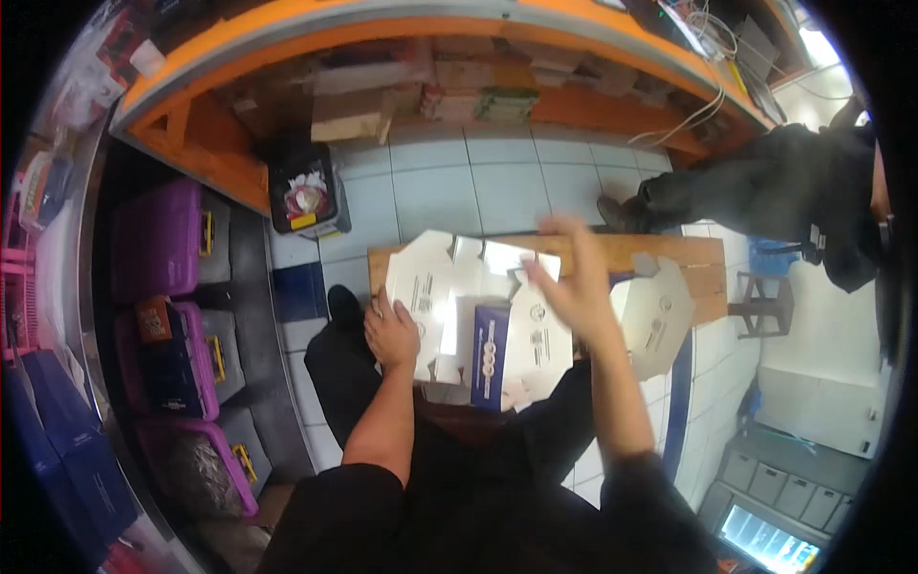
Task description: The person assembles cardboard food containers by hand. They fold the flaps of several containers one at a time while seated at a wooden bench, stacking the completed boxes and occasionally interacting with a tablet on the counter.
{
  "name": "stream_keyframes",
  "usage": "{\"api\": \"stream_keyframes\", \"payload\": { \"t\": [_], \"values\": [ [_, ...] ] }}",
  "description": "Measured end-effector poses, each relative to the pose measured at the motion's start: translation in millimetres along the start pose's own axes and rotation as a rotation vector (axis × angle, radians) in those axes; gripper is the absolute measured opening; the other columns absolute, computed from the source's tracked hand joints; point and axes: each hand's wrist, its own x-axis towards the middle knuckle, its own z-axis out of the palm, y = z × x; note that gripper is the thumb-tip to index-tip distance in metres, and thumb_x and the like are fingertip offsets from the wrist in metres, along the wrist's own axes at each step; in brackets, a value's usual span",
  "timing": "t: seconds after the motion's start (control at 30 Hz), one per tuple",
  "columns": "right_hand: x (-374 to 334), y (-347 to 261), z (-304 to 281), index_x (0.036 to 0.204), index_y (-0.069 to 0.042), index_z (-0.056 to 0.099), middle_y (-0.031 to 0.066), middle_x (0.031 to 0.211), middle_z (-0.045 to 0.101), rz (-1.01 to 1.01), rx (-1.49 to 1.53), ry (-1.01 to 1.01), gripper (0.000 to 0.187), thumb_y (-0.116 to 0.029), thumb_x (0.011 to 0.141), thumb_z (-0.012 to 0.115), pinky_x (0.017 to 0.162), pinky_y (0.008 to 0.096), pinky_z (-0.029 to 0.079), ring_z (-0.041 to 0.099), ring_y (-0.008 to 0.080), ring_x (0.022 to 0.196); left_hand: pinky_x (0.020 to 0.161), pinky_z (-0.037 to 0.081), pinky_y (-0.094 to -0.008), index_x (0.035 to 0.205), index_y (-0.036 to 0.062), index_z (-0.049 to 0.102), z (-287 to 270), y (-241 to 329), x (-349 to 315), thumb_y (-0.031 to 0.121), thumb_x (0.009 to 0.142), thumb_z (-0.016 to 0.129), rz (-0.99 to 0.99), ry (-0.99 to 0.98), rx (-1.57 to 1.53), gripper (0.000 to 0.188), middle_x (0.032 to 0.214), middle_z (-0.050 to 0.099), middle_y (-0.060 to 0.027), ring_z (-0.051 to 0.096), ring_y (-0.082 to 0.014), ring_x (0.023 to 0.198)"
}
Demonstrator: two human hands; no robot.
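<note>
A partly folded cardboard box [492, 359], white inside with a dark blue printed panel, lies with its flaps spread on a low wooden bench [708, 251] in front of my knees. My left hand [390, 335] grips the box by its left flap. Over the box's right side, my right hand [579, 287] is lifted, a little blurred, thumb and fingers apart and nothing visible in it. Another white cardboard piece [655, 320] with cut flaps lies on the bench to the right, partly hidden by my right forearm.
Purple-rimmed bins [158, 239] line the left side. A black waste bin [306, 196] stands beyond the bench under an orange counter [316, 24]. At the right are another person's dark-trousered leg [727, 182], a brown stool [765, 304] and a white cabinet [813, 411].
</note>
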Motion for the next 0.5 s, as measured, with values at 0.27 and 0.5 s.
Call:
{"api": "stream_keyframes", "payload": {
  "t": [0.27,0.5],
  "values": [
    [-232.8,-24.0,5.7,0.133,-0.006,0.062,0.0180,0.139,0.059,0.461,-0.120,-0.456,0.063,-0.027,0.078,0.085,0.117,0.0568,0.033,0.052,0.0373,0.134,0.101,0.047,-0.0512,0.150,0.0140,0.045,-12.4,-9.5,4.7,0.034,0.105,0.050,0.042,0.022,0.004,0.049,0.134,0.055,-0.0245,0.057,-0.0427,0.119],
    [-279.0,25.8,64.0,0.115,-0.019,0.073,0.0102,0.136,0.061,0.221,-0.281,-0.396,0.034,-0.016,0.081,0.077,0.120,0.0639,0.026,0.052,0.0322,0.134,0.118,0.027,-0.0606,0.146,0.0126,0.052,-96.0,32.9,-34.7,0.015,0.086,0.067,0.697,-0.189,-0.270,0.063,0.151,0.042,-0.0272,0.037,-0.0500,0.141]
  ]
}}
